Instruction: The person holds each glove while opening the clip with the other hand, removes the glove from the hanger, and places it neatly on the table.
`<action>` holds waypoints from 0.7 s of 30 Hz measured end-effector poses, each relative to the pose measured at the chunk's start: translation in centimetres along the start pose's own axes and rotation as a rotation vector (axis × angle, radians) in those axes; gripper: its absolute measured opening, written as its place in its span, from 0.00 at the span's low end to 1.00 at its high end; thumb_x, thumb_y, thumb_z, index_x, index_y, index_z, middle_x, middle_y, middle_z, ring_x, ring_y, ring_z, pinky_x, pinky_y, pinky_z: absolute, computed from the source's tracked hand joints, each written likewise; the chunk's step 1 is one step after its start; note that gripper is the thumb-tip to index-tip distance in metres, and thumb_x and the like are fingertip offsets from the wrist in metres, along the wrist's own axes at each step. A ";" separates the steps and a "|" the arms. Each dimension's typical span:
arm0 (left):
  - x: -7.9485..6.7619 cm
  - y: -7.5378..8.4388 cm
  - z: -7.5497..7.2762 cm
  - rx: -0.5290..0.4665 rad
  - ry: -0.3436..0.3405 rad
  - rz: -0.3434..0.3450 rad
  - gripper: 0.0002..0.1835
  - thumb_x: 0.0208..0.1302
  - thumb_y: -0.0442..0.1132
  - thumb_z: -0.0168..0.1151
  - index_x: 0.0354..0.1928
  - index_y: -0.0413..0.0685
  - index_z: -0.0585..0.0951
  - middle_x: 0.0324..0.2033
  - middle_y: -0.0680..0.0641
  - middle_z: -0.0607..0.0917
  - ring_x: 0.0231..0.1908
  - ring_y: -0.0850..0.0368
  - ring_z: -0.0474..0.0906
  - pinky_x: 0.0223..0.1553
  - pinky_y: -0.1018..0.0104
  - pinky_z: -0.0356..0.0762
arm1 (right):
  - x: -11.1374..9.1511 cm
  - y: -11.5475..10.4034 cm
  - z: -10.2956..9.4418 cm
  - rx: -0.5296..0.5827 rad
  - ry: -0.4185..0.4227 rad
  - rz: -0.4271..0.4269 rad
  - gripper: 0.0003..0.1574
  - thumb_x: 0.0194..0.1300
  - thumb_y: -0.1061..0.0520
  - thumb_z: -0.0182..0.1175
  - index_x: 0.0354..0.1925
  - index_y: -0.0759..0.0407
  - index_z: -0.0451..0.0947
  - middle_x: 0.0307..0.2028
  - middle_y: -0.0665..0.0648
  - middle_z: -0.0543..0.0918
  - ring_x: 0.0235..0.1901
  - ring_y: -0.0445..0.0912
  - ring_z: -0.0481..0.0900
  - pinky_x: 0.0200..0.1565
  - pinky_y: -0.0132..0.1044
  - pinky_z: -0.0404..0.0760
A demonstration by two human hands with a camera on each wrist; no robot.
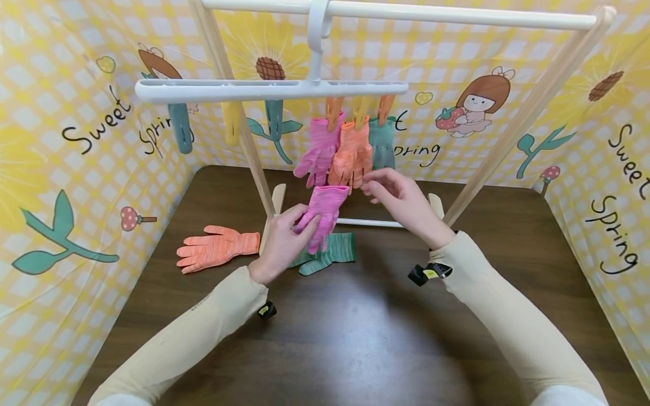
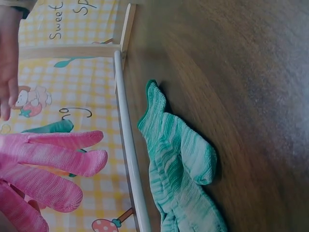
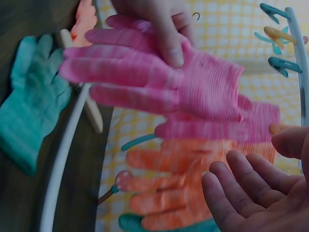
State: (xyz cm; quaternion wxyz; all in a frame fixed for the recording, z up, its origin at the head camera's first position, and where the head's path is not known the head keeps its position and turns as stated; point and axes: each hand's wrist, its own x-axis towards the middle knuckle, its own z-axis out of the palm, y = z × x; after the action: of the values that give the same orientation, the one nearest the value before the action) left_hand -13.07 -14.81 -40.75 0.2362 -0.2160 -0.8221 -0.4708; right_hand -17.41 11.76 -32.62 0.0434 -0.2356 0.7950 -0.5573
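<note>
My left hand [image 1: 286, 237] pinches a pink knit glove [image 1: 325, 213], thumb in front, with its cuff up and its fingers hanging down. In the right wrist view that same pink glove [image 3: 140, 72] shows its ribbed cuff toward my right hand [image 3: 260, 193]. The right hand holds nothing; its fingers are loosely bent beside the hanging orange glove [image 1: 354, 149]. A second pink glove [image 1: 321, 144] and a green glove [image 1: 383, 141] hang on either side of the orange one. Clips [image 1: 333, 113] on the white hanger [image 1: 274, 90] grip these three by their cuffs.
Left of the hanging gloves, teal clips [image 1: 180, 127] and a yellow clip [image 1: 232, 121] dangle bare. An orange glove [image 1: 218, 249] and a green glove [image 1: 335, 254] lie on the brown table [image 1: 325, 338]. Wooden posts [image 1: 528, 118] and a white lower bar [image 1: 370, 223] frame the rack.
</note>
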 end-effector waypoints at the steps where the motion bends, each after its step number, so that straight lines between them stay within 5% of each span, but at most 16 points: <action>1: 0.0 0.0 0.1 0.002 -0.008 0.003 0.03 0.68 0.34 0.69 0.40 0.40 0.85 0.29 0.48 0.82 0.29 0.56 0.74 0.32 0.71 0.69 | -0.4 0.2 -0.2 -0.007 0.006 0.001 0.19 0.81 0.58 0.53 0.62 0.68 0.76 0.53 0.67 0.84 0.49 0.49 0.84 0.52 0.39 0.83; 14: 0.3 0.9 1.7 -0.027 -0.095 0.024 0.04 0.65 0.32 0.73 0.40 0.40 0.88 0.35 0.46 0.85 0.36 0.55 0.79 0.38 0.65 0.78 | -4.9 2.9 -3.1 -0.140 0.071 0.069 0.19 0.82 0.56 0.53 0.62 0.66 0.75 0.53 0.66 0.85 0.47 0.36 0.83 0.50 0.27 0.81; 21: 0.6 1.1 3.0 0.084 -0.148 0.038 0.04 0.67 0.35 0.71 0.40 0.42 0.88 0.36 0.48 0.84 0.33 0.58 0.77 0.35 0.63 0.76 | -6.7 4.6 -4.1 -0.174 0.115 0.116 0.20 0.81 0.54 0.54 0.61 0.65 0.77 0.52 0.63 0.85 0.49 0.38 0.83 0.48 0.23 0.78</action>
State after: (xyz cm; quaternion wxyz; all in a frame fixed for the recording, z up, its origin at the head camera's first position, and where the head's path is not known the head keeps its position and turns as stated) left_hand -13.48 -11.54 -40.96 0.1925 -0.2556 -0.8520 -0.4143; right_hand -14.37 19.36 -36.50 0.0090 -0.1596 0.8539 -0.4953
